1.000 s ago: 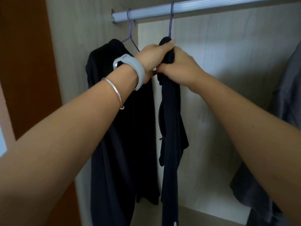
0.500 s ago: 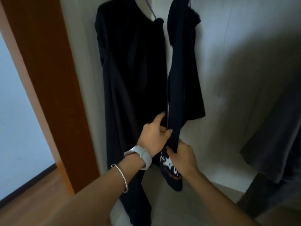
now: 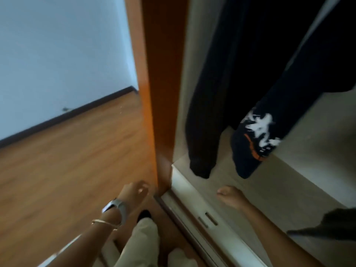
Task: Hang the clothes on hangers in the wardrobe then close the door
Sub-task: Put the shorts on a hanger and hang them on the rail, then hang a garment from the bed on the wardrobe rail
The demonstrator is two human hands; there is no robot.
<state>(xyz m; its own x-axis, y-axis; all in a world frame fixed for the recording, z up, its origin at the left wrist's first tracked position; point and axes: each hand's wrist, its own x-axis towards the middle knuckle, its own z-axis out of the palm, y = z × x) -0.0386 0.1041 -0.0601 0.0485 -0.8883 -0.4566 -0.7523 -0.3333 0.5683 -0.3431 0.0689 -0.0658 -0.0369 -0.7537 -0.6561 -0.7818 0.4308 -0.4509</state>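
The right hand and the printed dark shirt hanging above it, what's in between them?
Only bare pale wardrobe floor separates the right hand from the printed shirt, in the head view.

Legible text, labels, brands, numbers, signs: none.

Item noted: dark garment with print (image 3: 256,132), hanging in the wardrobe. Near its lower hem it bears a white splashed graphic with an orange curved line beneath. Small white marks under the graphic may be lettering, but they are too blurred to read. No other item in view carries any marking that can be made out.
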